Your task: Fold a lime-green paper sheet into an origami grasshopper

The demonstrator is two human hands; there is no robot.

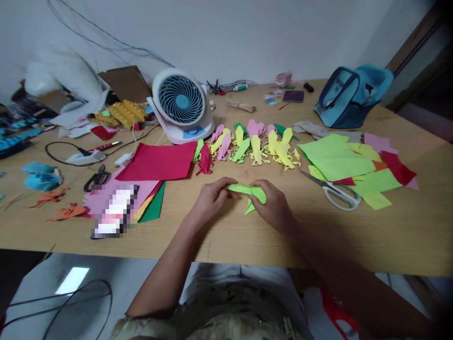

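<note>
- Left hand (209, 198) and right hand (273, 206) pinch a folded green paper piece (249, 192) on the wooden table (389, 236).
- Row of folded paper figures (247, 146) just beyond.
- Scissors (334, 191) beside loose coloured sheets (339, 158).
- Desk fan (181, 105) behind the red sheet (157, 161).

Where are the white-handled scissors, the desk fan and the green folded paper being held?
white-handled scissors (323, 185): head view, at the pivot.
desk fan (181, 100): head view, centre of the grille.
green folded paper (246, 189): head view, middle of the visible strip.

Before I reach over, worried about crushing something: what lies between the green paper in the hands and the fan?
Head view: folded paper figures lie between green paper and fan.
</note>
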